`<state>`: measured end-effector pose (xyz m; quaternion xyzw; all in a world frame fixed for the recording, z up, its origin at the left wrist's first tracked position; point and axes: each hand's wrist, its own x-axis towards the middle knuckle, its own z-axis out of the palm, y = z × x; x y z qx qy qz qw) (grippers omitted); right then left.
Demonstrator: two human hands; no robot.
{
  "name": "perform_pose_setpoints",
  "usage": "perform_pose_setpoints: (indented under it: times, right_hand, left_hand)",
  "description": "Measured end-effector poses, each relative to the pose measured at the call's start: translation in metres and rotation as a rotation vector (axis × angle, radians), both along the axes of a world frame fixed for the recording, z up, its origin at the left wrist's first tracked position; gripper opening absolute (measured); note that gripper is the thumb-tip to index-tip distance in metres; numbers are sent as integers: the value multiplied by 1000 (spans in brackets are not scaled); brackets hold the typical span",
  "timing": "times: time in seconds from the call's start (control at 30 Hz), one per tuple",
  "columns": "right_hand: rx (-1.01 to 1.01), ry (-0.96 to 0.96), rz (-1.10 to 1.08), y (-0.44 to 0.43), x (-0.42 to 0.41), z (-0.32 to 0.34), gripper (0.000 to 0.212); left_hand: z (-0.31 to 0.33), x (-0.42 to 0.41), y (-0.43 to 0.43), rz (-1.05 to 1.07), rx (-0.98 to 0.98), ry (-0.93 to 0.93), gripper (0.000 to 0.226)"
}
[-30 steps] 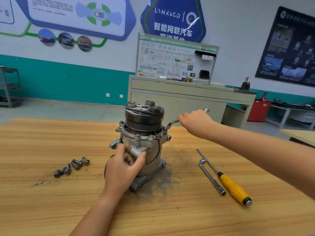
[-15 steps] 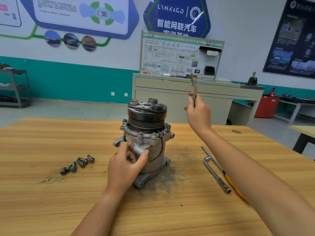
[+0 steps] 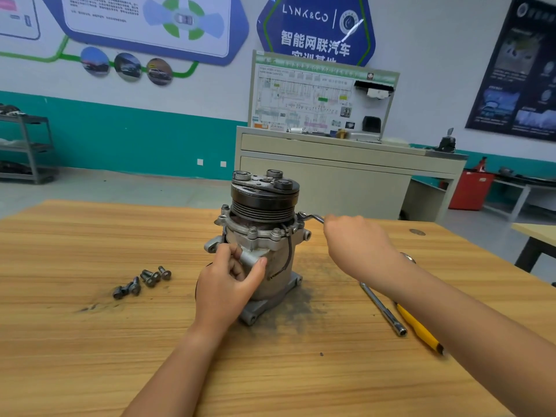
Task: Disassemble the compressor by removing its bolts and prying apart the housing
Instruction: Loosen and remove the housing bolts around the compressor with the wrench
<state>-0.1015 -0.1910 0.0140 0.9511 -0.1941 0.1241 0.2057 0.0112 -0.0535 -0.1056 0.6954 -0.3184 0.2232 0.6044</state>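
The grey metal compressor (image 3: 264,224) stands upright on the wooden table (image 3: 90,341), its black pulley on top. My left hand (image 3: 228,284) grips a stub on the housing's near side, thumb and fingers curled round it. My right hand (image 3: 358,245) holds the handle of a silver wrench (image 3: 311,218). The wrench's ring end sits on a bolt at the right of the housing's flange. More bolts stand along the flange rim. Several removed bolts (image 3: 141,281) lie on the table to the left.
An L-shaped socket wrench (image 3: 383,308) and a yellow-handled screwdriver (image 3: 418,329) lie right of the compressor, partly under my right forearm. Dark grime is spread around the compressor's base. A beige cabinet (image 3: 346,182) stands beyond the table's far edge.
Half a second ago my right hand held the wrench raised upright above the table. It has come down and set the wrench's end on the right flange bolt. My left hand has kept its grip.
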Motion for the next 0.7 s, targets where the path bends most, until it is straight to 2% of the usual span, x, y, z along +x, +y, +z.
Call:
perform_pose_setpoints:
  times: [0.2, 0.37, 0.47, 0.53, 0.63, 0.7]
  right_hand:
    - [-154, 200, -12, 17, 6, 23, 13]
    - [-251, 279, 1, 6, 12, 29, 28]
    - [-260, 322, 9, -10, 13, 32, 12]
    - [-320, 353, 15, -23, 17, 36, 17]
    - [-393, 304, 17, -43, 31, 34, 20]
    - [-384, 182, 51, -56, 44, 26, 34]
  left_hand:
    - [-1, 1, 1, -17, -17, 3, 29]
    - [-2, 2, 0, -26, -18, 7, 29]
    - [-3, 3, 0, -20, -14, 9, 27]
    - [-3, 3, -1, -27, -21, 10, 29]
    - [-4, 4, -1, -34, -30, 9, 29]
    - [-4, 4, -1, -41, -30, 5, 27]
